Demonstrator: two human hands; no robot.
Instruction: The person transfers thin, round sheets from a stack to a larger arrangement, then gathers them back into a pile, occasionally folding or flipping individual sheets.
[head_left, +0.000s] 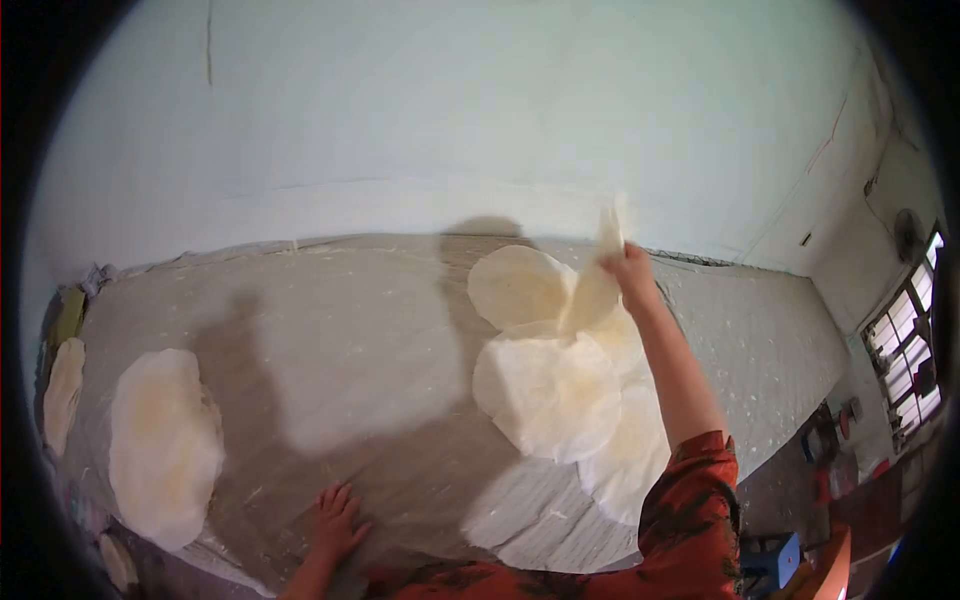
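Observation:
My right hand (628, 271) reaches toward the wall, its fingers closed on the edge of a thin, round, pale sheet that looks like flatbread (592, 298). The held sheet is partly lifted and blurred, with its lower part against the group beneath. Around it lie several similar overlapping sheets: one at the back left (517, 287), one in front (550, 392), and another partly under my right arm (632, 465). My left hand (338, 522) lies on the grey covered surface (370, 330) near its front edge, fingers spread, holding nothing.
A thick-looking stack of pale sheets (167, 450) lies at the left. Farther left another pale round piece (64, 395) stands near the edge. A pale green wall (400, 110) bounds the back. A blue stool (775, 560) and a barred window (905, 335) are at the right.

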